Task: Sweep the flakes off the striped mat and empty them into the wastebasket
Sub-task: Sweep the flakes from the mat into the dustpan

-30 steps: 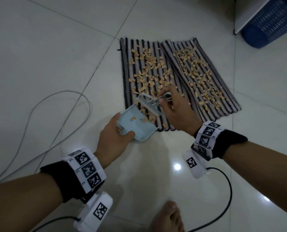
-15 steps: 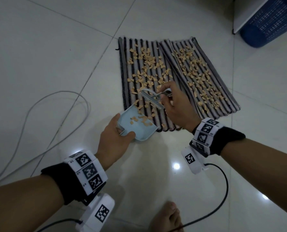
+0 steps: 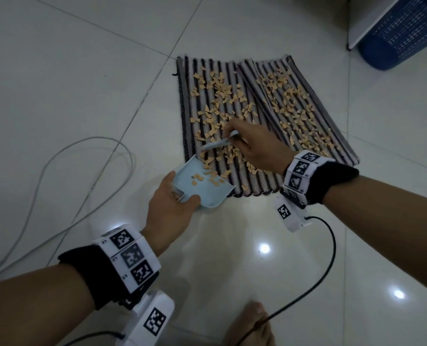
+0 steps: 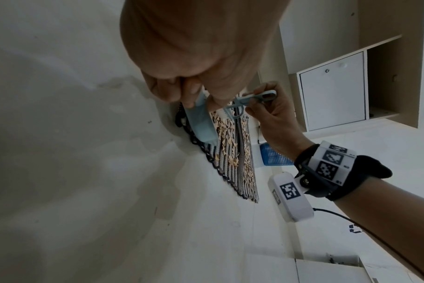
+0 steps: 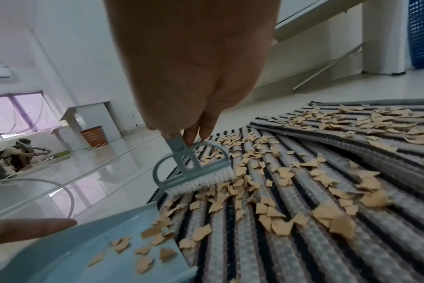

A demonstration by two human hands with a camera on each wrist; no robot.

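A grey cable (image 3: 57,176) lay on the floor (image 3: 57,83). The left hand (image 3: 170,211) gripped a dustpan (image 3: 202,186) at the mat's (image 3: 257,116) near edge, a few flakes (image 3: 289,106) inside. The right hand (image 3: 254,146) pinched a brush (image 5: 194,168), bristles on the mat among flakes. The wastebasket (image 3: 402,33) stood far right.

One striped mat (image 3: 257,116), one dustpan (image 3: 200,186), one brush (image 5: 194,168), one blue wastebasket (image 3: 402,33), two hands, flakes (image 3: 289,106) beyond counting.
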